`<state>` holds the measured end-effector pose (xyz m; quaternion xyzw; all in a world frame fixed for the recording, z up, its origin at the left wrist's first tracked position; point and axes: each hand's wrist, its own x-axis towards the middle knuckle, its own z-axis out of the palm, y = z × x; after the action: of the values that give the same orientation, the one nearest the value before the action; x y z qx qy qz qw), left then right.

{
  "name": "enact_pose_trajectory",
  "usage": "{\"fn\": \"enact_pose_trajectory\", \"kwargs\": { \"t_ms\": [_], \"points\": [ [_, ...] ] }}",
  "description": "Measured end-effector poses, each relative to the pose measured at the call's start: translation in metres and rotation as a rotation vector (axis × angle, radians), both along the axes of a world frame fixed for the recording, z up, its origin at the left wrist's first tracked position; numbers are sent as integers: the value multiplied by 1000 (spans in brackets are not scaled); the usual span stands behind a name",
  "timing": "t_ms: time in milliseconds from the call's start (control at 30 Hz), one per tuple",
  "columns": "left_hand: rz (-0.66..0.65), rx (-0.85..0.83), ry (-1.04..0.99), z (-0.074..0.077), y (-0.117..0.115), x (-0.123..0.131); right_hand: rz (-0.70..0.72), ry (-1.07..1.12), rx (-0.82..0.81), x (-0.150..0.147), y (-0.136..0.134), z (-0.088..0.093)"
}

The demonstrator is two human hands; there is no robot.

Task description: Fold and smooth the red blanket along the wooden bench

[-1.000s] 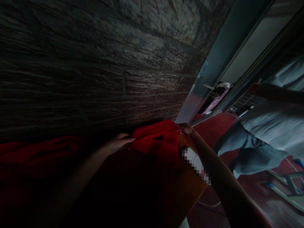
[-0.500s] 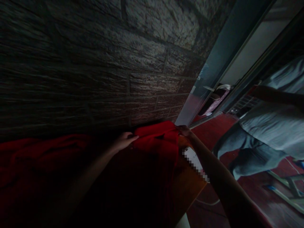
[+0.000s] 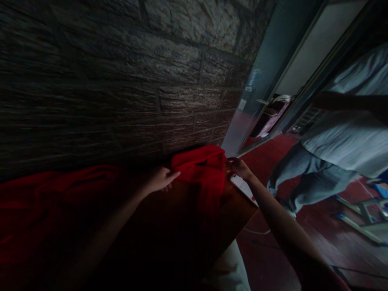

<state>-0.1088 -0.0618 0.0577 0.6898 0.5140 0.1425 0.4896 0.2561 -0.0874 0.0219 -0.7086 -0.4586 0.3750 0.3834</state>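
Fingers of the left hand: loose, one digit straight out, tip over the left edge of the red cloth, the others half-curled below; not clenched, contact unclear. Right hand: fingers bent, tips just beside the cloth's right edge; too dark to tell whether they pinch it or are free.

Cloth lies between both hands, on the table near the wall. Soft, matte fabric, folded into a flat band with a slanting top edge, a small dark gap in the fold, lower part running down into shadow. Second red heap at left, same colour, rumpled, long soft creases.

Table: brown, looks like wood, smooth, angled corner near the right forearm. Phone on it, flat, rounded slab, lit white screen, partly behind that forearm. Pale, rounded shape below the table edge, material unclear.

Wall: rough stone-like blocks, ridged faces, recessed joints. Post at its right end, smooth, flat, grey-blue, pale patches.

Farther right: person in loose grey shirt and creased jeans, red floor, angular frame with blue ends, thin curved cable.
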Motion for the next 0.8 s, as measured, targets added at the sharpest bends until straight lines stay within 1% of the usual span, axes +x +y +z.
{"fn": "enact_pose_trajectory", "kwargs": {
  "t_ms": [67,100,167,233,300,367,433,500,600,667,733,800],
  "points": [
    [-144,-55,-34,1,-29,9,22,51,8,-6,-12,0],
    [-187,-72,-56,-1,-44,15,37,57,6,-9,-18,0],
    [-191,-54,-86,-12,-66,28,68,36,-11,-17,-28,2],
    [-167,-1,-87,-28,-79,40,93,0,-24,-27,-39,5],
    [-130,84,-70,-43,-82,47,130,-5,-31,-36,-50,8],
    [-88,178,-52,-55,-78,49,162,8,-28,-45,-61,10],
    [-75,232,-42,-60,-73,47,175,23,-15,-51,-69,11],
    [-115,235,-40,-59,-68,42,179,25,-6,-54,-73,10],
    [-201,204,-33,-53,-66,36,186,-8,-27,-48,-66,8],
    [-227,182,-19,-50,-67,34,144,-67,-38,-39,-51,6],
    [-197,190,-8,-49,-70,36,81,-128,-33,-27,-30,5],
    [-136,224,-8,-48,-73,38,31,-161,-19,-16,-4,5]
  ]
}}
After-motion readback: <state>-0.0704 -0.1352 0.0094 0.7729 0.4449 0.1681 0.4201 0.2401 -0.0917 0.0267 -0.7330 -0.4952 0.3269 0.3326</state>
